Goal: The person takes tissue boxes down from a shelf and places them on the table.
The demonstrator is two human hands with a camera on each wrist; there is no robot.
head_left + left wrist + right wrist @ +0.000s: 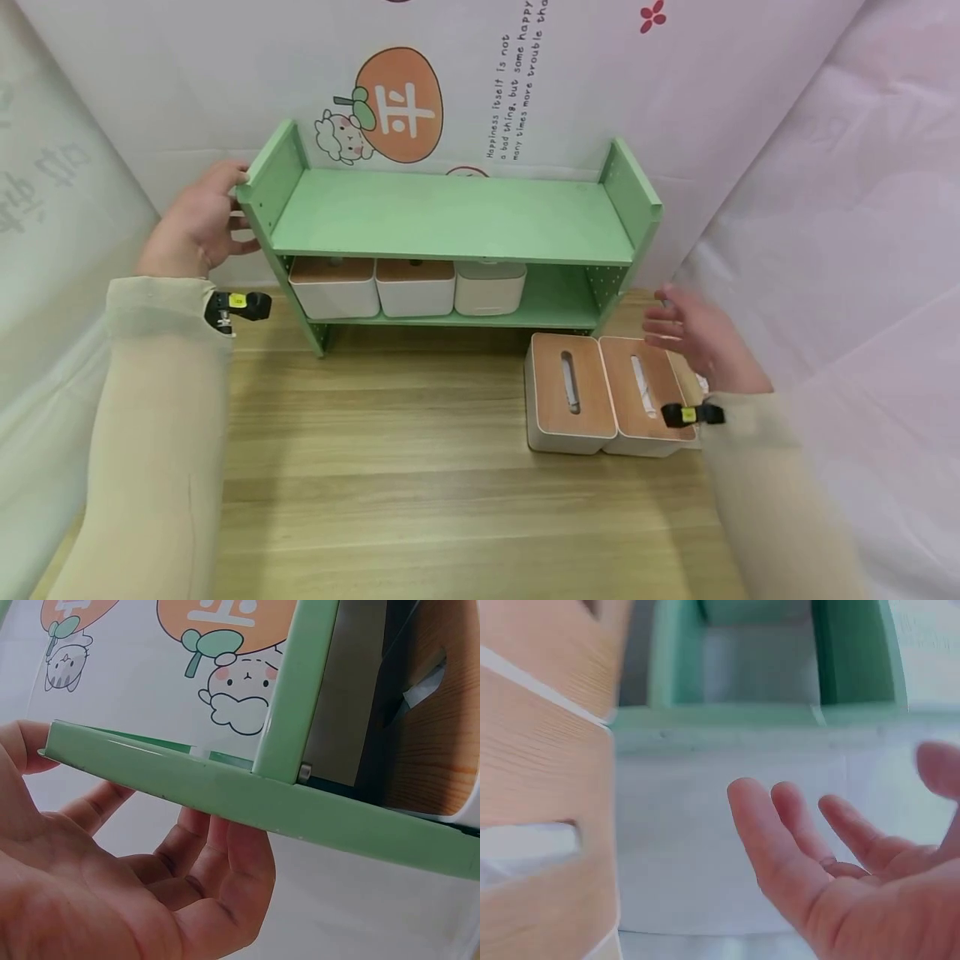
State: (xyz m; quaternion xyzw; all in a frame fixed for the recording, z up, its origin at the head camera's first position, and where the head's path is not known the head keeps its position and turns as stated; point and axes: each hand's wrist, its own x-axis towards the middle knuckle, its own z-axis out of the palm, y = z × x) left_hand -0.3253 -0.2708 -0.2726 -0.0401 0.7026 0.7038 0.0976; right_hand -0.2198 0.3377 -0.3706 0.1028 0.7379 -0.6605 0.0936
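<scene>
A green two-tier shelf point(450, 215) stands on the floor against the printed backdrop. My left hand point(201, 218) grips the upper front edge of its left side panel; in the left wrist view the fingers point(244, 859) curl against the panel's outer face. My right hand point(693, 337) holds nothing and hovers beside the shelf's right end, its fingers point(757, 825) extended and apart from the panel. Below it on the floor stand two white tissue boxes with wooden lids, a left one point(551, 392) and a right one point(633, 383), side by side.
On the lower tier sit two wood-lidded white boxes, one at the left point(333, 296) and one in the middle point(415, 293), plus a pale-lidded box point(491, 292). White cloth point(847, 250) hangs at both sides. The wood-look floor point(397, 500) lies in front.
</scene>
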